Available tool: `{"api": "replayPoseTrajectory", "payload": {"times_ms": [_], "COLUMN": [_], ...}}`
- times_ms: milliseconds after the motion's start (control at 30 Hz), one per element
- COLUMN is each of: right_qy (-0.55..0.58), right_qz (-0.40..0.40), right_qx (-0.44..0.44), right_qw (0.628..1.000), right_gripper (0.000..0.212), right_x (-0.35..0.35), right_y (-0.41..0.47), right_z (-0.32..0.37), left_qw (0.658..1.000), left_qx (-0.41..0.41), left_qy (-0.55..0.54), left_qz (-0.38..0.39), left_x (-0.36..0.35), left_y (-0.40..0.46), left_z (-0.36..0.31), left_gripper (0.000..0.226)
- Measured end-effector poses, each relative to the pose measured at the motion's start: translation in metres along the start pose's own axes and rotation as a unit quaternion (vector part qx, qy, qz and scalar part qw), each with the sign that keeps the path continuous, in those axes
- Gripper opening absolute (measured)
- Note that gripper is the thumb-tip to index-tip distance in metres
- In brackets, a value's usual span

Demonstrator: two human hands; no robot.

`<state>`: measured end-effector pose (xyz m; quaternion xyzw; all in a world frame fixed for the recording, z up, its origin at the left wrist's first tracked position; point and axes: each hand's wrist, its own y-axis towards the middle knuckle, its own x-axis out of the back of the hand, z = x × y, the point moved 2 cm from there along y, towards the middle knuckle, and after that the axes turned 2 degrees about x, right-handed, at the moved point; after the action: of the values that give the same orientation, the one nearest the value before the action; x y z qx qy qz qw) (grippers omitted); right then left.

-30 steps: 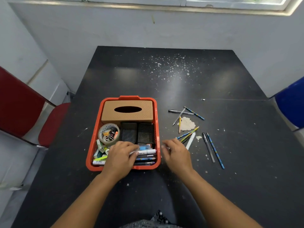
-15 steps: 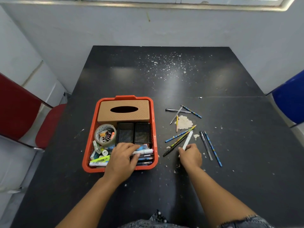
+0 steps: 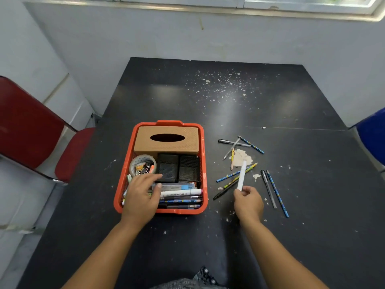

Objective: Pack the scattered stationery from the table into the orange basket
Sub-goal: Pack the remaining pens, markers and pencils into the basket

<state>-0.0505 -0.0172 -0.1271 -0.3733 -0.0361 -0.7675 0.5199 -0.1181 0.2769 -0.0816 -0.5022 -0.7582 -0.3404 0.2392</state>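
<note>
The orange basket (image 3: 205, 163) stands on the black table and holds a tan tissue box (image 3: 166, 147), a tape roll with clips (image 3: 142, 165), two black mesh holders (image 3: 178, 167) and a row of markers and pens (image 3: 181, 198). My left hand (image 3: 141, 192) rests palm down inside the basket's near left part, fingers spread over the stationery. My right hand (image 3: 248, 202) is to the right of the basket and pinches the near end of a white marker (image 3: 242, 175), which points away from me. Several pens and pencils (image 3: 235, 178) lie scattered around it.
More pens and pencils lie further right (image 3: 273, 190) and at the back (image 3: 239, 143). Paint flakes and a pale chipped patch (image 3: 241, 157) mark the table (image 3: 229, 105). A red chair (image 3: 31, 126) stands on the left, a blue one (image 3: 373, 134) on the right.
My right hand moved from the basket's right rim out to the scattered pens and closed on the white marker, lifting its near end. My left hand stayed in the basket, fingers spreading a little.
</note>
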Motion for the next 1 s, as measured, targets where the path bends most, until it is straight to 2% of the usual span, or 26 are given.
{"api": "replayPoseTrajectory", "payload": {"times_ms": [133, 267, 333, 467, 533, 600, 800, 1000], "right_qy": [0.035, -0.012, -0.081, -0.216, -0.274, -0.317, -0.367, -0.353], "right_qz": [0.031, 0.073, 0.086, 0.083, 0.105, 0.130, 0.152, 0.133], "right_qx": [0.128, 0.260, 0.349, 0.505, 0.529, 0.530, 0.523, 0.534], "right_qw": [0.991, 0.963, 0.930, 0.831, 0.796, 0.776, 0.754, 0.757], "right_gripper": [0.009, 0.014, 0.018, 0.021, 0.024, 0.028, 0.036, 0.035], "right_x": [-0.011, -0.028, -0.037, -0.053, -0.058, -0.062, -0.059, -0.053], "right_y": [-0.023, -0.042, -0.050, -0.062, -0.065, -0.066, -0.066, -0.066], "right_z": [0.029, 0.056, 0.066, 0.080, 0.086, 0.089, 0.093, 0.083], "left_qw": [0.999, 0.996, 0.995, 0.996, 0.997, 0.997, 0.992, 0.977], "left_qx": [0.035, 0.072, 0.080, 0.081, 0.071, 0.056, -0.010, -0.062], "left_qy": [0.014, 0.019, 0.020, 0.028, 0.033, 0.044, 0.083, 0.135], "left_qz": [-0.028, -0.044, -0.048, -0.039, -0.021, 0.008, 0.090, 0.156], "left_x": [0.015, 0.026, 0.030, 0.032, 0.028, 0.022, -0.002, -0.026], "left_y": [-0.004, -0.009, -0.012, -0.017, -0.017, -0.016, -0.010, -0.011], "left_z": [0.015, 0.024, 0.027, 0.028, 0.026, 0.023, 0.006, -0.008], "left_gripper": [0.031, 0.029, 0.025, 0.029, 0.030, 0.032, 0.036, 0.044]}}
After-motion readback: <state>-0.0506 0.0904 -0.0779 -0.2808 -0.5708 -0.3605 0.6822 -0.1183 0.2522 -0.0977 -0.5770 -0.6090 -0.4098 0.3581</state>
